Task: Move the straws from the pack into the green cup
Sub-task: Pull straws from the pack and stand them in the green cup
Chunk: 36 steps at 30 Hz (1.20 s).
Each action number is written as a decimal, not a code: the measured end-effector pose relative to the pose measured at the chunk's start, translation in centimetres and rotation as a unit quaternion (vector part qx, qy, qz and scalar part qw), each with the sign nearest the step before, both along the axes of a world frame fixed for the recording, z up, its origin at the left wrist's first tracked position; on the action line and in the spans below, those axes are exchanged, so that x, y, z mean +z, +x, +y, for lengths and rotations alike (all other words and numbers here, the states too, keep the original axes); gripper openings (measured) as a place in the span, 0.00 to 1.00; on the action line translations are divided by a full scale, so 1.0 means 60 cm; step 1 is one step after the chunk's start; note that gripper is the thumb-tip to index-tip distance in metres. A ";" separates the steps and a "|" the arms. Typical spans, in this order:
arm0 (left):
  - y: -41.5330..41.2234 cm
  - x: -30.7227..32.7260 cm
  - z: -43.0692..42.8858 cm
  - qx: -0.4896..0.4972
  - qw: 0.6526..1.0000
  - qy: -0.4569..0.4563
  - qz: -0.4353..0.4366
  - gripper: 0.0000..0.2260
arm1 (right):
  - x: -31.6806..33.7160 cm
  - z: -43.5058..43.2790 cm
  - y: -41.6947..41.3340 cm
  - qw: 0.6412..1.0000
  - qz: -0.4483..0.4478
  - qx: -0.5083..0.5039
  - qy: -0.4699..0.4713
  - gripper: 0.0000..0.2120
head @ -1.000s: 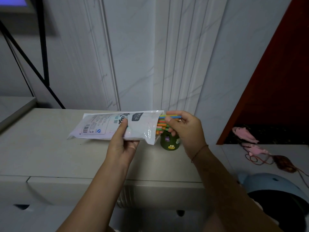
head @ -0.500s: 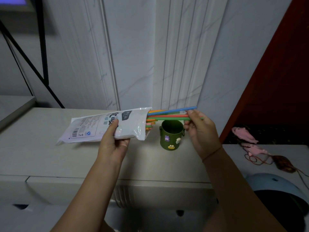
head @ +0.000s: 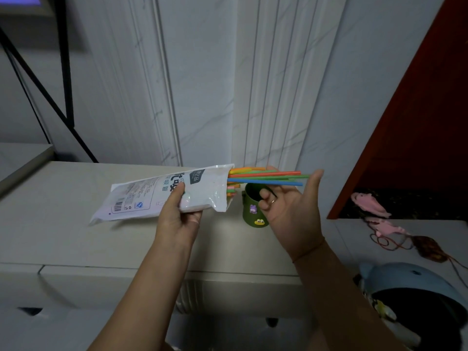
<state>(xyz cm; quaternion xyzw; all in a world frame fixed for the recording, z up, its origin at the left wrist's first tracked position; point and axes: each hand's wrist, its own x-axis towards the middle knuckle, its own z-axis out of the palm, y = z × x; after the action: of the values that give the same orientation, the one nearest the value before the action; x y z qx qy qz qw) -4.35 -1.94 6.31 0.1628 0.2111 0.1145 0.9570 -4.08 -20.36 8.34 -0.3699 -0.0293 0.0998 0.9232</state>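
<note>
Left hand [head: 177,219] grips the white plastic straw pack [head: 162,193], mouth pointing right. Coloured plastic straws [head: 268,177] jut out horizontally, long axis left-right, above the green cup [head: 252,211]. Right hand [head: 291,206], nearer their free ends, has its fingers [head: 315,181] open beneath them, not clamped.

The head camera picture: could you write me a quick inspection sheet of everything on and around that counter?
Surface: pale beige countertop with drawers below, bare apart from the cup.
Job's things: white plastic straw pack held tilted in the air; coloured straws stick out of its open end above the dark green cup with cartoon stickers; no straws seen in the cup.
Clutter: pink toy figures and a brown object on the lower side surface; light blue domed bin.
Grippers: left hand grips the pack; right hand open, palm up, by the straw tips.
Cables: thin red cord beside the toys.
Surroundings: white marbled wall panels, red-brown panel on the right, black metal frame on the left.
</note>
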 end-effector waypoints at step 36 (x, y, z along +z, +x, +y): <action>0.000 0.002 0.016 0.028 0.999 0.023 -0.006 0.16 | 0.015 -0.019 0.024 0.971 -0.053 -0.200 -0.122 0.07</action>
<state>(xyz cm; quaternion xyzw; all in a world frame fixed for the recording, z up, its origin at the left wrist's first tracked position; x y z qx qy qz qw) -4.34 -0.98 6.42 0.1775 0.2068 0.1474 0.9508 -2.61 -21.53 9.27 -0.4825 0.0091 -0.1041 0.8696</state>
